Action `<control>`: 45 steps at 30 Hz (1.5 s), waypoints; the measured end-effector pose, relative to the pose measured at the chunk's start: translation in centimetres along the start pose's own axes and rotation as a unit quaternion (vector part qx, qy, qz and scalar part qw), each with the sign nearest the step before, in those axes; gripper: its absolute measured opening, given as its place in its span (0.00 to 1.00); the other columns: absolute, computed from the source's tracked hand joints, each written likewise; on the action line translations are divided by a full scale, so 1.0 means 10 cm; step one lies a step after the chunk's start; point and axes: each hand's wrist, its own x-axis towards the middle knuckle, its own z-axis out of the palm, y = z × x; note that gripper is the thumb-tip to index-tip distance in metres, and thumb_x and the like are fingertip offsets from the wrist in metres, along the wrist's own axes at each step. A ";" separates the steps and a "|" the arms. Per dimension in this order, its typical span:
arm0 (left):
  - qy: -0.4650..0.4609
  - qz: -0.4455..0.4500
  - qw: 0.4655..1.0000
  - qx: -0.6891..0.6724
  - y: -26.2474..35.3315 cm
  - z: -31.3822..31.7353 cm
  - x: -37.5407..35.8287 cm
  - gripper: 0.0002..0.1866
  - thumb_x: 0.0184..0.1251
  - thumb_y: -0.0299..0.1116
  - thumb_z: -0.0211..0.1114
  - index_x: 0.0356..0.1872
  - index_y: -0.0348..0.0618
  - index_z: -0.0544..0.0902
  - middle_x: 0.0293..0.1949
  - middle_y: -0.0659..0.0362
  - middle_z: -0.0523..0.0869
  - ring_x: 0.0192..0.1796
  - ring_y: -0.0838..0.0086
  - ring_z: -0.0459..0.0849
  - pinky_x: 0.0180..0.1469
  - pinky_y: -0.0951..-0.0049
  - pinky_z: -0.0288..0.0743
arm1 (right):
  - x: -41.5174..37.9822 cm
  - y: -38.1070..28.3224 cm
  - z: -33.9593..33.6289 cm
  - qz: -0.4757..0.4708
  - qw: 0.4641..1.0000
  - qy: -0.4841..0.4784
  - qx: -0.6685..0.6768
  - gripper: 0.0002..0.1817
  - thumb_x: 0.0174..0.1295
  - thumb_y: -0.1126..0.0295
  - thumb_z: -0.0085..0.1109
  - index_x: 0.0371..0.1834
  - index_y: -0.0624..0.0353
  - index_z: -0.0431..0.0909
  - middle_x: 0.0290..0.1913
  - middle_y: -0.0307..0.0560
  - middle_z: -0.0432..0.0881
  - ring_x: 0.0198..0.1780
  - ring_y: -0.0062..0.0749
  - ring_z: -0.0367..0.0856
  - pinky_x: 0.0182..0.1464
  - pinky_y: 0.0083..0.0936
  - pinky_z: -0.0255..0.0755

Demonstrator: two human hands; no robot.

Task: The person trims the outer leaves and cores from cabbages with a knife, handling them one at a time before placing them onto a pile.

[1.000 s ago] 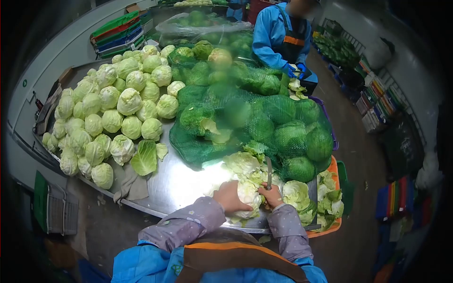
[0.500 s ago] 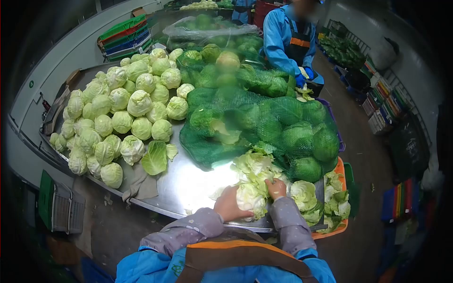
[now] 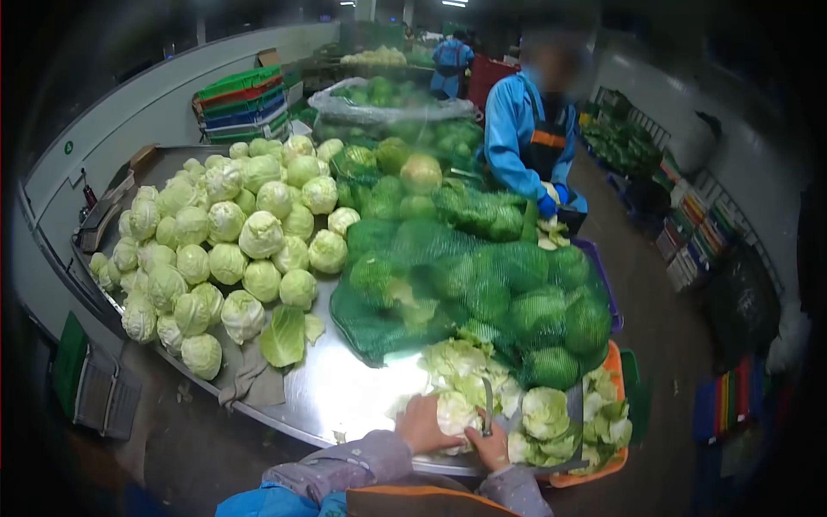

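My left hand is closed round the left side of a pale cabbage head near the front edge of the metal table. Touching the same head from the right is my right hand, its fingers wrapped round a knife whose thin curved blade points up. Loose cabbage leaves lie just beyond both hands. To the right sits a cut cabbage among more leaves. A green net sack full of cabbages lies behind.
A pile of cabbages covers the table's left part, with a grey cloth in front. An orange crate of leaves stands at the right edge. Beyond the sacks, a person in blue stands at the table's far right.
The camera view has tilted up, so the table sits lower in it. A knife blade now shows at my right hand, which has turned beside the cabbage. My left hand still holds the head.
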 end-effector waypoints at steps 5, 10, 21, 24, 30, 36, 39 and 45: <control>0.011 0.000 1.000 0.009 0.01 0.07 0.02 0.53 0.35 0.60 0.75 0.61 0.34 0.66 0.52 0.44 0.74 0.58 0.51 0.70 0.57 0.53 0.69 | 0.03 0.17 -0.01 0.068 0.996 -0.015 0.049 0.31 0.51 0.60 0.68 0.60 0.57 0.73 0.49 0.55 0.82 0.50 0.35 0.81 0.52 0.27 0.71; -0.015 -0.022 0.999 -0.029 -0.03 0.08 0.04 0.53 0.34 0.64 0.74 0.61 0.39 0.66 0.56 0.47 0.71 0.64 0.52 0.64 0.60 0.48 0.64 | 0.01 0.10 0.01 0.073 0.994 -0.005 0.079 0.29 0.53 0.63 0.66 0.60 0.57 0.74 0.43 0.49 0.83 0.40 0.29 0.78 0.45 0.25 0.71; 0.003 -0.012 0.999 -0.037 0.05 0.03 0.04 0.55 0.32 0.55 0.79 0.62 0.34 0.63 0.56 0.42 0.71 0.60 0.49 0.68 0.61 0.55 0.65 | -0.14 0.01 -0.20 -0.091 0.983 0.149 -0.051 0.24 0.61 0.62 0.58 0.60 0.57 0.72 0.35 0.53 0.81 0.33 0.40 0.80 0.36 0.31 0.72; 0.021 -0.001 0.999 -0.025 0.03 0.05 0.04 0.53 0.32 0.54 0.79 0.60 0.34 0.65 0.55 0.43 0.72 0.60 0.50 0.68 0.60 0.56 0.66 | -0.37 -0.32 -0.35 -0.078 0.981 0.063 -0.169 0.27 0.64 0.57 0.51 0.66 0.48 0.64 0.28 0.54 0.80 0.29 0.50 0.80 0.33 0.37 0.71; -0.022 0.001 0.999 -0.029 0.07 0.02 0.14 0.52 0.32 0.54 0.79 0.61 0.37 0.66 0.56 0.47 0.72 0.62 0.54 0.67 0.60 0.57 0.66 | -0.33 -0.33 -0.27 -0.116 0.961 -0.007 -0.252 0.31 0.64 0.54 0.51 0.69 0.52 0.59 0.24 0.55 0.80 0.26 0.53 0.79 0.28 0.43 0.69; 0.005 -0.030 0.999 0.011 0.15 0.12 0.17 0.50 0.32 0.55 0.79 0.57 0.38 0.68 0.54 0.47 0.73 0.60 0.53 0.69 0.56 0.53 0.69 | -0.14 -0.30 -0.06 -0.032 0.958 -0.009 -0.285 0.31 0.66 0.50 0.45 0.68 0.55 0.60 0.30 0.55 0.82 0.31 0.55 0.80 0.32 0.44 0.71; 0.006 -0.034 0.999 -0.029 0.19 0.09 0.25 0.48 0.32 0.54 0.78 0.56 0.39 0.70 0.51 0.47 0.76 0.57 0.53 0.72 0.55 0.54 0.71 | 0.04 -0.05 -0.01 0.039 0.983 0.077 -0.161 0.29 0.63 0.48 0.48 0.64 0.52 0.67 0.36 0.60 0.83 0.39 0.57 0.81 0.41 0.45 0.74; -0.002 -0.046 0.999 0.007 0.25 0.08 0.18 0.51 0.33 0.57 0.78 0.58 0.34 0.67 0.52 0.44 0.73 0.57 0.52 0.72 0.55 0.54 0.70 | 0.17 -0.52 -0.29 -0.086 0.957 0.071 -0.268 0.27 0.57 0.53 0.56 0.58 0.50 0.71 0.33 0.61 0.82 0.38 0.57 0.81 0.42 0.47 0.73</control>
